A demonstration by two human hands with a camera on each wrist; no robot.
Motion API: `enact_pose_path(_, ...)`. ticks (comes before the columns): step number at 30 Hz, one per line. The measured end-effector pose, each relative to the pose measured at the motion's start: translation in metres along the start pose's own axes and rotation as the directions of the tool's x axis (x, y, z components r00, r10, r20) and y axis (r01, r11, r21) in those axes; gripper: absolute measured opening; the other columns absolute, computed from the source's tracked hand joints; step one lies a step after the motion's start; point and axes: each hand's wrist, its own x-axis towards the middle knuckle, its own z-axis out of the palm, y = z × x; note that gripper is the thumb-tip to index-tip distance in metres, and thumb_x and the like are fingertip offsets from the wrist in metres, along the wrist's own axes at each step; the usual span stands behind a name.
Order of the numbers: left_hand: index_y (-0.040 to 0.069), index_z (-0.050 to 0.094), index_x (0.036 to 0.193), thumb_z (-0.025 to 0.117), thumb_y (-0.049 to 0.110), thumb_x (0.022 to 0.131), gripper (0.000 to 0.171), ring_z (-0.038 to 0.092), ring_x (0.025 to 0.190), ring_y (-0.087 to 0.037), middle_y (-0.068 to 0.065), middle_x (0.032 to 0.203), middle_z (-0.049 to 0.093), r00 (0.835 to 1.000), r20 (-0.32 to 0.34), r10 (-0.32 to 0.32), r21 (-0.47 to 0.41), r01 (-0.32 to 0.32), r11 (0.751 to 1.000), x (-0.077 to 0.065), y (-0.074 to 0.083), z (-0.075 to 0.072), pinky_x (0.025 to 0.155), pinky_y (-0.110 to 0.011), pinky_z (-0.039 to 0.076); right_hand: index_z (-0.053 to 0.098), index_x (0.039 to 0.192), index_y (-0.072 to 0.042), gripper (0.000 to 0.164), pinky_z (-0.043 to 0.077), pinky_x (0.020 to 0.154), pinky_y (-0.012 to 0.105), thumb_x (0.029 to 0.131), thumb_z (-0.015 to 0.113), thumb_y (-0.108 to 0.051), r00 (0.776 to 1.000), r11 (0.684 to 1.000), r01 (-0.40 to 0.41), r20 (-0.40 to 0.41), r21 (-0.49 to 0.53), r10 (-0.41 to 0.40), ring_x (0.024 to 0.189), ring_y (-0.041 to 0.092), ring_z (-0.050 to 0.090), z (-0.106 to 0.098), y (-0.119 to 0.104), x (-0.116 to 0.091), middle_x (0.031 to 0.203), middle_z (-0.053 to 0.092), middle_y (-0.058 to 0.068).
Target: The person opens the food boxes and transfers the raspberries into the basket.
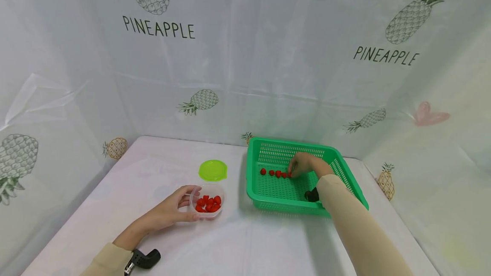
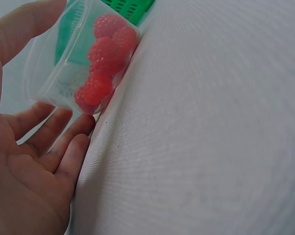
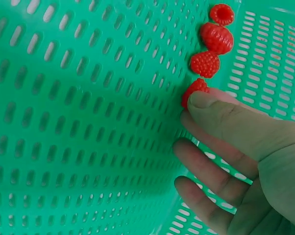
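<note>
While the right hand (image 1: pixel 301 164) worked inside the green basket (image 1: pixel 268 202), it pinched a red raspberry (image 3: pixel 192 93) at the thumb tip, gap narrow, with part of the berry showing beyond the thumb. That berry sat at the near end of a row, close to the basket floor; whether it touched the floor, couldn't tell. Just past it ran the other raspberries (image 3: pixel 205 64), four in the head view, spaced closer toward the hand. The left hand (image 1: pixel 170 211), well apart on the other side, held a clear cup (image 1: pixel 209 190), thumb on one side, fingers on the other. Cup stood upright on the white cloth (image 1: pixel 230 246) with a pile of red berries (image 1: pixel 208 207) at the bottom. Just behind the cup lay a lime-green lid (image 1: pixel 212 170), flat. Both arms had beige sleeves (image 1: pixel 368 225). Behind everything hung a pale sheet (image 1: pixel 268 54) printed with pineapples and the word PINEAPPLE.
</note>
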Motion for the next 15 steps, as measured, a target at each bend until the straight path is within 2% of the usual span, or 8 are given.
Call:
enact_pose_path(8, 0.009, 0.036, 0.160, 0.085, 0.030, 0.091, 0.087, 0.038, 0.151, -0.045, -0.017, 0.166, 0.037, 1.000, -0.005, -0.019, 0.003, 0.019, 1.000, -0.0001, 0.0011, 0.0004, 0.121, -0.055, 0.039, 0.080, 0.103, -0.018, 0.011, 0.060, 0.086, 0.042, 0.095, 0.081, -0.013, 1.000, 1.000, -0.008, -0.003, 0.007, 0.008, 0.095, 0.017, 0.067, 0.0017, -0.0006, 0.0000, 0.108, 0.072, 0.000)
enact_pose_path(15, 0.009, 0.036, 0.160, 0.085, 0.030, 0.091, 0.087, 0.038, 0.151, -0.045, -0.017, 0.166, 0.037, 1.000, -0.003, -0.018, 0.006, 0.018, 1.000, 0.0004, -0.0001, -0.0004, 0.121, -0.053, 0.039, 0.079, 0.110, -0.014, 0.017, 0.059, 0.091, 0.043, 0.093, 0.079, -0.010, 1.000, 1.000, -0.005, 0.019, 0.030, 0.004, 0.100, 0.017, 0.069, -0.0055, -0.0035, -0.0055, 0.112, 0.073, 0.001)
